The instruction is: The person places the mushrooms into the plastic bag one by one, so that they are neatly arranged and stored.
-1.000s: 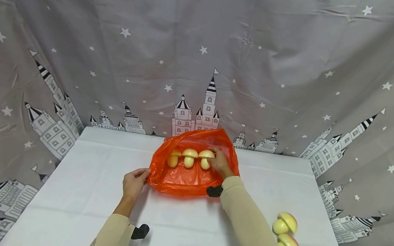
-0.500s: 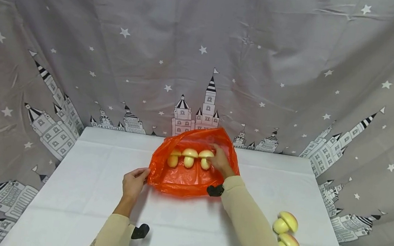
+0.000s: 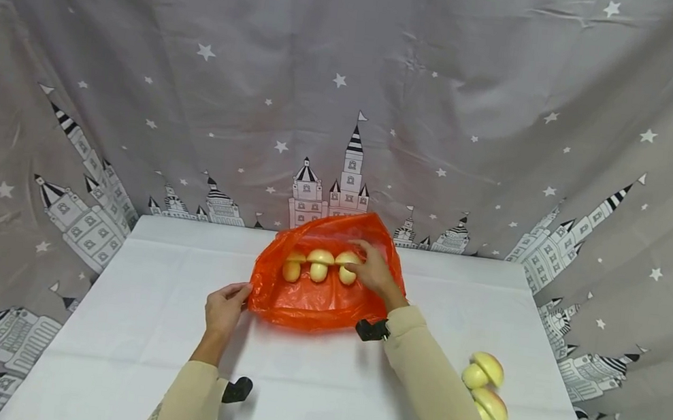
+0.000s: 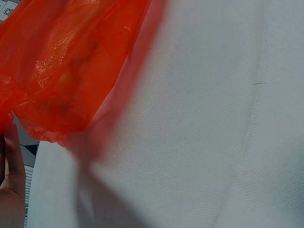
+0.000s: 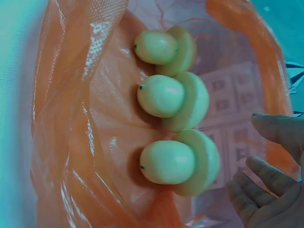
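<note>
An orange-red plastic bag [image 3: 306, 319] lies on the white table with its mouth spread wide. Inside, 3 yellow toy mushrooms stand side by side: a left one [image 3: 291, 271], a middle one [image 3: 319, 271] and a right one [image 3: 346, 276]. My left hand [image 3: 224, 310] pinches the bag's left edge between thumb and fingers. Reaching into the mouth from the right, my right hand [image 3: 374, 273] is beside the right mushroom. In the right wrist view its fingers [image 5: 268, 175] are spread and hold nothing, with a gap to the nearest mushroom cap [image 5: 206, 166].
Two more mushrooms, an upper one [image 3: 484, 371] and a lower one [image 3: 491, 407], lie at the table's right side near my right sleeve [image 3: 436, 378]. Behind the table [image 3: 150, 286] hangs a grey curtain [image 3: 305, 42] printed with castles and stars.
My right hand's fingers have come off the right mushroom and spread slightly. The mushroom stays in the row. My left hand keeps its pinch on the bag, and the head view has shifted a little.
</note>
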`<state>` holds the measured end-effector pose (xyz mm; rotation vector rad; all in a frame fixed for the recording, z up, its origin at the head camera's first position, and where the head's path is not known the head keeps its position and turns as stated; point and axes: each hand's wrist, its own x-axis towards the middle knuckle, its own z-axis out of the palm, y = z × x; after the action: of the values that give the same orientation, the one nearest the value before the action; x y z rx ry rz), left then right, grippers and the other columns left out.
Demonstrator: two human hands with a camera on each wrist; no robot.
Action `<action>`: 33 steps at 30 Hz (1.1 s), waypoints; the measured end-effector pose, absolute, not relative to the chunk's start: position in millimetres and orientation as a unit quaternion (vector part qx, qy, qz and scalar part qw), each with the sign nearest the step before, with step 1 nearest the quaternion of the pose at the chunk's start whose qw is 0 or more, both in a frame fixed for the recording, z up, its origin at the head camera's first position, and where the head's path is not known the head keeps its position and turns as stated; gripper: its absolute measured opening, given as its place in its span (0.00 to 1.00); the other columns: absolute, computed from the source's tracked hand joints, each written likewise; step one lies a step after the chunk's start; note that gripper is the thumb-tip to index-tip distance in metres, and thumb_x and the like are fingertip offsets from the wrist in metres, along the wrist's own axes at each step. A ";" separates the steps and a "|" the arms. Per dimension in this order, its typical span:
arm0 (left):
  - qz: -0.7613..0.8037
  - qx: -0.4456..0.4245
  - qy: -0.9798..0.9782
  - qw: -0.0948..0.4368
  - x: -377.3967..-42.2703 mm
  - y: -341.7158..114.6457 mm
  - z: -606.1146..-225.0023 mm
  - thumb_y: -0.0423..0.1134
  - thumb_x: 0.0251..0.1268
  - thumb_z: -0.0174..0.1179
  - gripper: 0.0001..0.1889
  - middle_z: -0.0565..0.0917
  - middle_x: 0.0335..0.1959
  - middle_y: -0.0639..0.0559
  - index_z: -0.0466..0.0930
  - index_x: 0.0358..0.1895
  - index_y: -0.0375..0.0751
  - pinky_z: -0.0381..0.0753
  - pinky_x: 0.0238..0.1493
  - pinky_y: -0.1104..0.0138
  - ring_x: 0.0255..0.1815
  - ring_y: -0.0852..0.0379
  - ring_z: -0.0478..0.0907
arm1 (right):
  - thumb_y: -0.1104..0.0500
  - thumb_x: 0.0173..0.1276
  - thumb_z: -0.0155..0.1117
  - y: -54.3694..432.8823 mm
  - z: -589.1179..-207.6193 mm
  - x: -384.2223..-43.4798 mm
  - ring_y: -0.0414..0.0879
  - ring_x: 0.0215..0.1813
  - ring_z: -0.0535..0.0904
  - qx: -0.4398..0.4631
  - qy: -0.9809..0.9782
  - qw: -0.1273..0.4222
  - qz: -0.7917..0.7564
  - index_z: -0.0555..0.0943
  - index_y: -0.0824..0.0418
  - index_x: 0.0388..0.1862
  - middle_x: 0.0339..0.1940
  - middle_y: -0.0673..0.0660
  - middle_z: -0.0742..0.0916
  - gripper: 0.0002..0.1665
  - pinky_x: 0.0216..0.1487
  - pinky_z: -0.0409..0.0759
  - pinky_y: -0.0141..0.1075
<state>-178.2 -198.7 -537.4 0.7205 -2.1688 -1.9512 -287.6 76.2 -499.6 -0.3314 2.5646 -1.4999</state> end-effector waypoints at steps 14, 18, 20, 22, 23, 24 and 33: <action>-0.646 0.239 -0.722 0.072 -178.7 -200.9 -538.9 0.34 0.68 0.59 0.16 0.84 0.35 0.49 0.79 0.51 0.23 0.80 0.33 0.78 0.28 0.72 0.77 | 0.68 0.66 0.63 113.4 -473.2 -263.5 0.62 0.65 0.71 -0.133 0.783 0.090 -0.601 0.71 0.67 0.65 0.63 0.66 0.77 0.28 0.66 0.70 0.51; -0.652 0.240 -0.716 0.072 -177.9 -199.7 -537.6 0.34 0.68 0.59 0.16 0.84 0.34 0.50 0.79 0.51 0.23 0.80 0.33 0.78 0.28 0.72 0.78 | 0.67 0.67 0.63 128.0 -462.9 -256.8 0.60 0.65 0.71 -0.117 0.772 0.096 -0.617 0.70 0.67 0.66 0.64 0.65 0.76 0.29 0.64 0.72 0.49; -0.654 0.240 -0.714 0.072 -177.7 -199.5 -536.6 0.34 0.68 0.59 0.16 0.84 0.34 0.51 0.78 0.51 0.22 0.80 0.32 0.78 0.28 0.72 0.78 | 0.66 0.67 0.62 135.4 -459.4 -253.7 0.61 0.66 0.71 -0.110 0.774 0.096 -0.617 0.69 0.66 0.67 0.65 0.65 0.76 0.29 0.63 0.73 0.49; -0.654 0.241 -0.713 0.071 -177.3 -199.0 -535.3 0.34 0.68 0.59 0.16 0.84 0.34 0.51 0.78 0.51 0.22 0.80 0.33 0.78 0.29 0.72 0.78 | 0.66 0.67 0.62 142.5 -457.5 -250.7 0.62 0.65 0.71 -0.105 0.779 0.088 -0.612 0.70 0.67 0.66 0.64 0.65 0.76 0.29 0.62 0.74 0.49; -0.655 0.241 -0.713 0.070 -177.1 -198.7 -534.6 0.34 0.68 0.58 0.16 0.84 0.34 0.50 0.78 0.51 0.22 0.80 0.33 0.78 0.29 0.72 0.78 | 0.66 0.67 0.63 146.1 -457.3 -249.3 0.62 0.65 0.71 -0.103 0.781 0.082 -0.611 0.70 0.67 0.66 0.64 0.65 0.76 0.28 0.62 0.74 0.49; -0.655 0.241 -0.713 0.070 -176.9 -198.5 -534.1 0.34 0.68 0.58 0.16 0.84 0.35 0.50 0.78 0.51 0.23 0.81 0.33 0.78 0.29 0.71 0.78 | 0.66 0.67 0.63 149.9 -457.4 -247.7 0.62 0.65 0.71 -0.102 0.782 0.077 -0.611 0.70 0.67 0.66 0.63 0.65 0.76 0.28 0.62 0.74 0.49; -0.652 0.246 -0.715 0.064 -177.8 -196.3 -534.2 0.36 0.69 0.59 0.17 0.84 0.36 0.47 0.78 0.52 0.23 0.80 0.32 0.78 0.29 0.71 0.77 | 0.70 0.65 0.64 184.0 -465.5 -236.8 0.62 0.64 0.72 -0.108 0.772 0.022 -0.626 0.73 0.70 0.61 0.62 0.67 0.76 0.25 0.57 0.78 0.38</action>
<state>-177.8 -196.3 -534.2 0.7416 -2.1583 -1.9677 -236.8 184.0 -465.5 -0.3359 2.3921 -1.9402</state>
